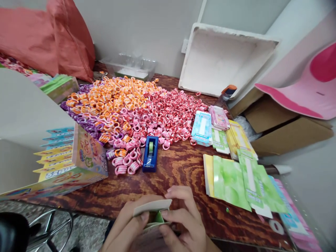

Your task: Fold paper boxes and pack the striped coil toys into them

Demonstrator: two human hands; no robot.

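Head view: small box (158,218) held at the counter's (173,178) near edge, nearer the person than the tape dispenser (150,154). Whitish flap (152,207) up at the back, green inside, lower body blurred. Mouth points up, its long side running roughly left-right; body's long axis can't be told. Left hand (131,224) pinches flap side, thumb in front; right hand (185,220) pinches the right end, fingers curled.
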